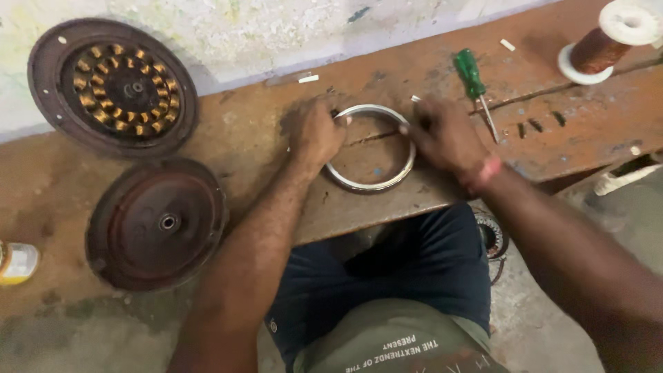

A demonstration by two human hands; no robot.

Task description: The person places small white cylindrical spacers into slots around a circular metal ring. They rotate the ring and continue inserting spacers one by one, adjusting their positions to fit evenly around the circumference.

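Note:
A thin silver metal ring (373, 184) lies flat on a worn brown wooden bench (262, 148). My left hand (314, 131) grips the ring's left side, fingers curled over its rim. My right hand (442, 132) presses on the ring's right edge, with a red band at the wrist. Both hands rest on the bench top. What the fingertips hold under them is hidden.
A green-handled screwdriver (473, 79) lies right of my right hand. A spool of copper wire (602, 45) stands at the far right. A motor cover holding copper windings (114, 86) and a second round cover (157, 222) sit at left. A small can (17, 262) is at the left edge.

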